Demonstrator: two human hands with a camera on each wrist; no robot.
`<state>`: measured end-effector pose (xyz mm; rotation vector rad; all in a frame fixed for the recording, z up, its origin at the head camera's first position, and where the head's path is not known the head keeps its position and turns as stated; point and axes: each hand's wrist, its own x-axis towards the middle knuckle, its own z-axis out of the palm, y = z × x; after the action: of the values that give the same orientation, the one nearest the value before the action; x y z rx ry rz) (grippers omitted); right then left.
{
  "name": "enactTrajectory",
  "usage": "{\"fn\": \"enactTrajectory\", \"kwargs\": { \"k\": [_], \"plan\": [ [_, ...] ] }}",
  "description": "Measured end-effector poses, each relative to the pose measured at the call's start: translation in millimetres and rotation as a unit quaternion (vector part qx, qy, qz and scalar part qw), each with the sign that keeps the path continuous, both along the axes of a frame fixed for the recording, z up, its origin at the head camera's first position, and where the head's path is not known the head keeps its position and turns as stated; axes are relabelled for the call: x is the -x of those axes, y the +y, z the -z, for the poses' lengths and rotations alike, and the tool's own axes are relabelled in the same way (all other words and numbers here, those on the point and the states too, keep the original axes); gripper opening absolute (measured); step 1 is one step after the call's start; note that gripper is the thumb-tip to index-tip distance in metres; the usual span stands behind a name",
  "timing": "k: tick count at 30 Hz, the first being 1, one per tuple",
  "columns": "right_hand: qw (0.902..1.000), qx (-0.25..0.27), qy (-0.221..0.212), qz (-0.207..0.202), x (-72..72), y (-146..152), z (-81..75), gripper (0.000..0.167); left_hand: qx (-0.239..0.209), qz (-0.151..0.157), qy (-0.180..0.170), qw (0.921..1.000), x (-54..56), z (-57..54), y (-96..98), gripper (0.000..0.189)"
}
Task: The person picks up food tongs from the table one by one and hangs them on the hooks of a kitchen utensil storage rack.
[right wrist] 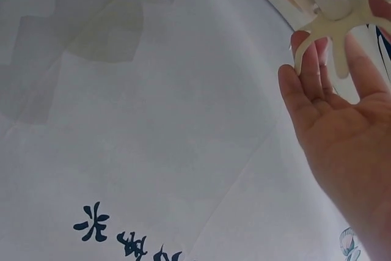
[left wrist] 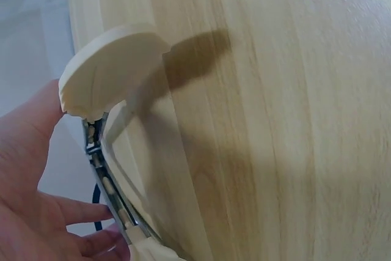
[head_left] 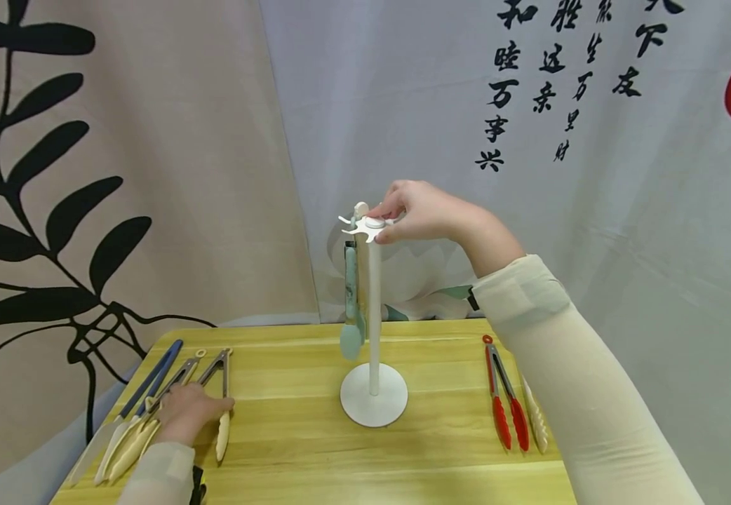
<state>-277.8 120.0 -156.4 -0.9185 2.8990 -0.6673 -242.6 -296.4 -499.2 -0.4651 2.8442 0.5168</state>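
Observation:
My left hand [head_left: 189, 414] holds a pair of tongs [head_left: 226, 382] with metal arms and cream tips over the left of the table. In the left wrist view, one cream tip [left wrist: 113, 74] spreads wide near the thumb, and the fingers lie against the metal arm. My right hand [head_left: 425, 214] grips the hooked top of a white utensil stand [head_left: 374, 308]; in the right wrist view its fingers go around the curved hooks [right wrist: 339, 32]. From the stand's left side hangs a pale green utensil [head_left: 350, 294], partly overlapping others behind it.
Left of my left hand lie blue-handled tongs [head_left: 151, 379] and more cream-tipped tongs [head_left: 128, 445]. Red-tipped tongs [head_left: 504, 403] lie on the right of the wooden table [head_left: 290, 421], beside a cream utensil [head_left: 534, 417] partly hidden by my right sleeve. Printed cloth [head_left: 391, 105] hangs behind.

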Motion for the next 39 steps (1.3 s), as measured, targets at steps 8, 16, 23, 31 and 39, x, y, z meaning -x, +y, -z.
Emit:
{"fn": "enactTrajectory", "kwargs": {
  "k": [8, 16, 23, 31, 39],
  "plan": [
    [1.0, 0.0, -0.003, 0.01, -1.4, -1.5, -0.6, 0.043, -0.001, 0.009, 0.062, 0.998, -0.5, -3.0, 3.4, 0.102],
    [0.9999, -0.002, -0.001, 0.012, -3.3, -3.5, -1.3, 0.044, -0.032, -0.012, 0.101, 0.9942, 0.6, -11.3, 14.5, 0.112],
    [0.9996, 0.0, -0.005, 0.027, -5.3, -5.1, -1.2, 0.044, -0.061, -0.017, 0.149, 0.9869, 2.9, -17.3, 24.2, 0.117],
    [0.9989, 0.01, -0.007, 0.045, -10.0, -8.5, 0.4, 0.044, -0.078, -0.023, 0.208, 0.9748, 4.6, -22.3, 35.5, 0.106],
    [0.9984, 0.023, -0.013, 0.049, -10.7, -7.3, 2.1, 0.043, -0.14, -0.027, 0.291, 0.9461, 5.7, -35.4, 48.2, 0.1]
  ]
}}
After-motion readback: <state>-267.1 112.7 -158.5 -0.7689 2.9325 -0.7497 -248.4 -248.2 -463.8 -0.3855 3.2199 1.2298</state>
